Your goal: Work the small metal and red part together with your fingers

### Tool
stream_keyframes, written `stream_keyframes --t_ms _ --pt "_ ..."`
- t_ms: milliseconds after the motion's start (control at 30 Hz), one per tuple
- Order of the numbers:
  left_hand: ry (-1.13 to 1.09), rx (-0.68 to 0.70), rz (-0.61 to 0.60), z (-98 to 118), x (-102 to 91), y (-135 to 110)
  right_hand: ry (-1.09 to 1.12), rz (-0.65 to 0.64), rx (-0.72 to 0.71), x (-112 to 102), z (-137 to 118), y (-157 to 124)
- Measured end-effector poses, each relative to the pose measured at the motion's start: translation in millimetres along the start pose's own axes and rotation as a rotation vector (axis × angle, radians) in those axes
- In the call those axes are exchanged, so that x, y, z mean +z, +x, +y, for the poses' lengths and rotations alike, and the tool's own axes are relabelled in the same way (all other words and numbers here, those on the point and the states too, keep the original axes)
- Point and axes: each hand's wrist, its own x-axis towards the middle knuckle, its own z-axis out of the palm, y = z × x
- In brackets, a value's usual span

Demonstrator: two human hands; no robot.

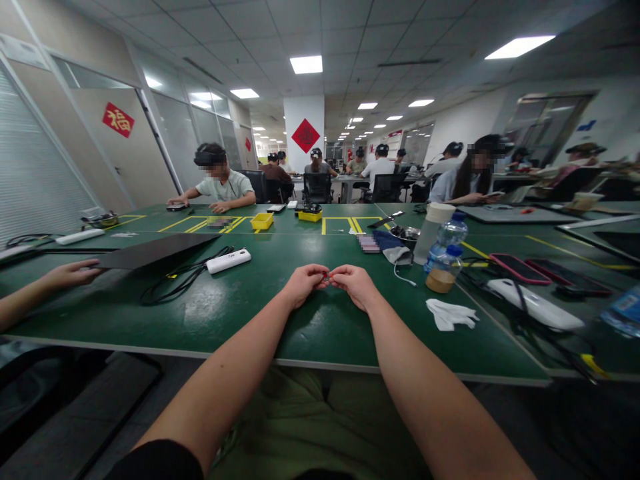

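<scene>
Both my hands meet low above the green table (250, 327), with their fingertips almost touching. Between them is a small red piece (326, 276), too small in view to name. My left hand (303, 285) is closed in a pinch at its left side. From the right, my right hand (355, 285) pinches at the same spot, thumb and forefinger together. The fingers partly hide the red piece, and I cannot make out whether it is one part or two.
Left of my hands lie a white power bank (229, 261) and black cables (173, 283). Another person's hand (75, 275) holds a dark panel (160, 251). To the right are bottles (443, 277), a white cloth (451, 315) and phones (520, 268). Yellow trays (262, 221) stand farther back.
</scene>
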Motion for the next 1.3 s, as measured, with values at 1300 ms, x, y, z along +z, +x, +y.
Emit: stream_keyframes --t_ms 1300 --pt "0.011 0.013 -0.014 1.5 -0.9 0.1 0.038 0.008 0.045 -2.8 0.8 3.0"
